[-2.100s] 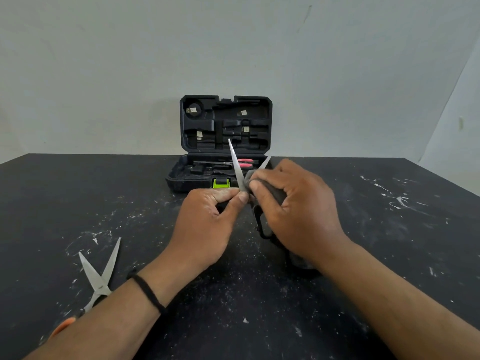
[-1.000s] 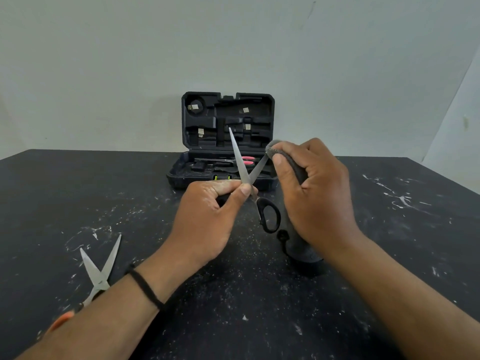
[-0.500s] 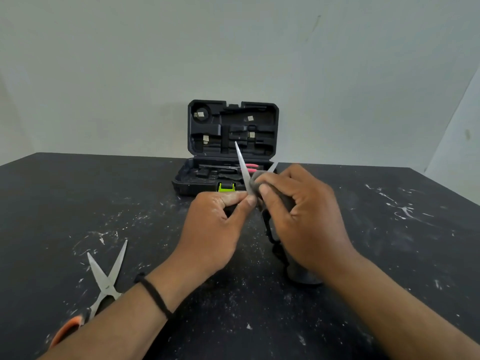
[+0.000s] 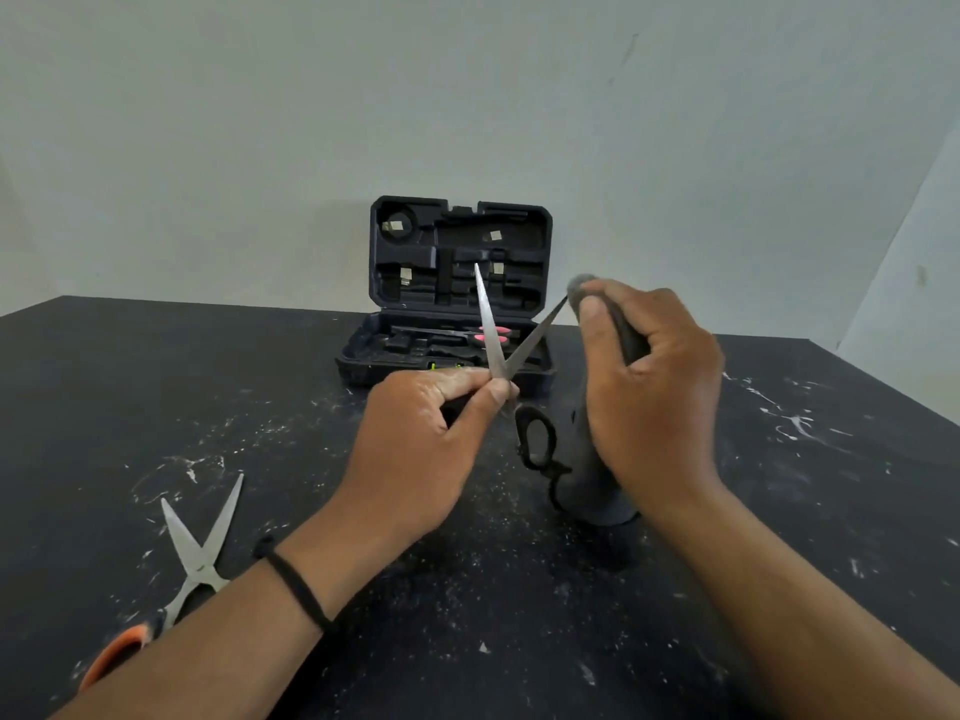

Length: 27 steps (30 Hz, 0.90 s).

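Sharpener [image 4: 587, 485] now at scissors [image 4: 487, 330] tip

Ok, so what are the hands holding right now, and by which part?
The left hand grips the black-handled scissors just below the pivot, with the blades open and pointing up. The right hand grips the dark grey sharpening tool round its upper half.

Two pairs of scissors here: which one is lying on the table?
The orange-handled scissors at the near left edge, blades spread, with no hand on them. The black-handled scissors are held upright in the left hand.
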Each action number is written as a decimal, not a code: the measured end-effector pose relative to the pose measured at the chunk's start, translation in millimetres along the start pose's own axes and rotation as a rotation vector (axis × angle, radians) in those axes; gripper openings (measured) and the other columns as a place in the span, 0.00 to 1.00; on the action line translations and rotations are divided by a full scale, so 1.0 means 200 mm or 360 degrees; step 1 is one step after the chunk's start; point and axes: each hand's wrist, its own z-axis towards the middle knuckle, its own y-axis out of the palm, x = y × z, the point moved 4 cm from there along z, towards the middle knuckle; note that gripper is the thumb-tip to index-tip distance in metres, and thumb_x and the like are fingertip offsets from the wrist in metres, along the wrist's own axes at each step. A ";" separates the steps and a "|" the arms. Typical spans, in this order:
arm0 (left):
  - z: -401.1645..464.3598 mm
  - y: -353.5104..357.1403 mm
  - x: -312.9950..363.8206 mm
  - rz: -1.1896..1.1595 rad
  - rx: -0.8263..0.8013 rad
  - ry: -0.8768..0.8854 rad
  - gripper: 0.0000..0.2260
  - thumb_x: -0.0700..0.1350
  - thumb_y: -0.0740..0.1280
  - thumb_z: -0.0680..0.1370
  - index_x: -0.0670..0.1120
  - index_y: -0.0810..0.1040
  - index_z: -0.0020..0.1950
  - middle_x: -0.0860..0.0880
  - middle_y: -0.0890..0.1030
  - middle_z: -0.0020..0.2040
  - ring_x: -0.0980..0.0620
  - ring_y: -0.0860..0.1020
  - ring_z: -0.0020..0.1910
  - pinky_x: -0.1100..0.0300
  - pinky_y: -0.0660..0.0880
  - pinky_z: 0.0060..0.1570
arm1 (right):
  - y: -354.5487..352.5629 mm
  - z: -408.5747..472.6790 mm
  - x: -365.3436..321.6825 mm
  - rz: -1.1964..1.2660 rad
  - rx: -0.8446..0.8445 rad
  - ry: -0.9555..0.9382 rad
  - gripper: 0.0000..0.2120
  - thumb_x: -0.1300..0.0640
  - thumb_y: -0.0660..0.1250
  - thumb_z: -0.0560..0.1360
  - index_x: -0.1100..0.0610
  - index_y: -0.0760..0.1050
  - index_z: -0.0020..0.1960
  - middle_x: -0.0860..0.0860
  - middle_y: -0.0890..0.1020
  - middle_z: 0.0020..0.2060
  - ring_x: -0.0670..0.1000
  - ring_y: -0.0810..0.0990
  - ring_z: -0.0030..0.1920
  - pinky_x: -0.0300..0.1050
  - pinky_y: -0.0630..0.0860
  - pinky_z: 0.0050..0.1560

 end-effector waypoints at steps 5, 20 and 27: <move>0.01 -0.03 -0.02 0.0328 0.0121 0.0141 0.10 0.50 0.68 0.81 0.48 0.86 0.57 0.56 0.86 0.50 0.65 0.81 0.49 0.76 0.73 0.50 | 0.01 -0.07 -0.02 0.0035 -0.0209 -0.0222 0.08 0.63 0.69 0.79 0.55 0.84 0.54 0.48 0.83 0.46 0.45 0.83 0.49 0.37 0.78 0.50; 0.01 -0.03 -0.03 0.0737 0.0195 0.0482 0.18 0.50 0.63 0.83 0.49 0.71 0.33 0.56 0.71 0.30 0.53 0.70 0.28 0.56 0.66 0.29 | 0.05 -0.10 0.05 -0.0224 -0.0240 -0.0090 0.08 0.54 0.69 0.81 0.44 0.84 0.55 0.44 0.78 0.39 0.45 0.78 0.37 0.50 0.78 0.37; 0.01 -0.01 -0.06 0.0753 0.0158 0.0491 0.16 0.51 0.61 0.83 0.53 0.73 0.35 0.58 0.69 0.31 0.54 0.69 0.28 0.58 0.63 0.29 | 0.13 -0.18 0.02 -0.0059 -0.0555 -0.0115 0.09 0.56 0.70 0.79 0.46 0.85 0.57 0.42 0.78 0.38 0.45 0.77 0.37 0.44 0.77 0.36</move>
